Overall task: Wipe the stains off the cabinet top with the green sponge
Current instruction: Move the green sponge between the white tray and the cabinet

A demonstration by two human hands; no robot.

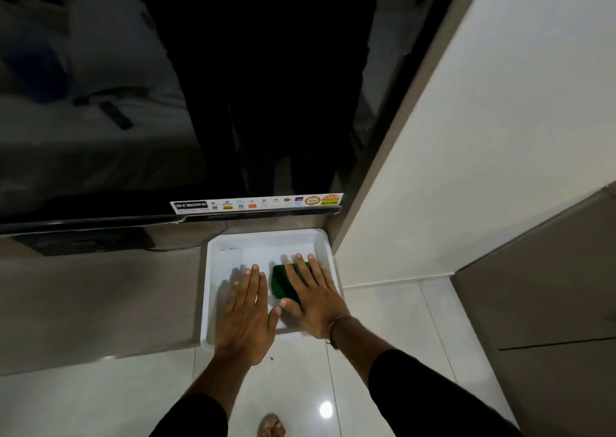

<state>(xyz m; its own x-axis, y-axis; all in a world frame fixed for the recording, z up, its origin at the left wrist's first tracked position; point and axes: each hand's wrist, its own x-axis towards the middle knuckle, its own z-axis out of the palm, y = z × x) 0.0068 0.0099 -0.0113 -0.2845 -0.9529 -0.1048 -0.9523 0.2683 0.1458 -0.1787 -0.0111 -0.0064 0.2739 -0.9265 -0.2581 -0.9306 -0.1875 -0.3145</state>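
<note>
Head cam: our right hand [313, 300] lies flat on the green sponge [283, 281] in the white tray [213, 269], fingers spread, not gripping, probably about to pick it up. Left hand [246, 316] open, steadying nearby.

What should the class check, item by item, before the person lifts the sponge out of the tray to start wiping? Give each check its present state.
1. Sponge located: ok, it lies in the white tray.
2. Right hand on the sponge: ok, fingers rest flat over it.
3. Sponge gripped: not ok, the hand lies open.
4. Left hand out of the way: ok, flat in the tray beside the sponge, not touching it.
5. Stains on the cabinet top spotted: cannot tell, none show clearly.
6. Sponge damp: cannot tell.
</note>
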